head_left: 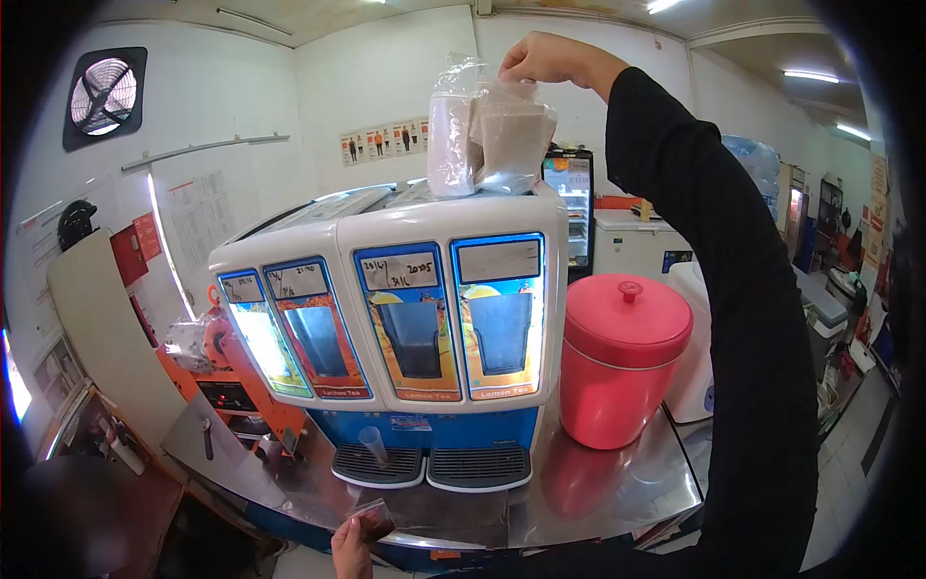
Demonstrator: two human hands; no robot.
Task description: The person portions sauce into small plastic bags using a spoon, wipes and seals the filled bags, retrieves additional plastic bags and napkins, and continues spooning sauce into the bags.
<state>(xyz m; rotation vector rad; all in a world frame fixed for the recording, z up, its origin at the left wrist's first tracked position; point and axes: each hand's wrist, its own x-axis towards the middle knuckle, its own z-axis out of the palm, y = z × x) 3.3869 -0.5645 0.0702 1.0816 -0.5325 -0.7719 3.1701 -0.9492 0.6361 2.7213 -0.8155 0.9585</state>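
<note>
On top of the white drink dispenser (342, 232) stand clear plastic bags (451, 145) with pale, paper-like contents. My right hand (555, 60), in a black sleeve, is closed at the top of the right-hand bag (516, 135), its fingertips pinching the plastic. Low in the view, my left hand (351, 552) holds a small clear packet (374, 521) with dark reddish-brown contents between thumb and fingers. The packet is in front of the steel counter's edge, below the dispenser's drip trays (477, 467). A clear cup (372, 444) leans on the left tray.
A red lidded container (622, 367) stands right of the dispenser on the steel counter (550, 511). Orange equipment (227, 386) is at the left. Behind are a white chest freezer (627, 241) and a display fridge (569, 207). A blurred dark shape fills the lower left.
</note>
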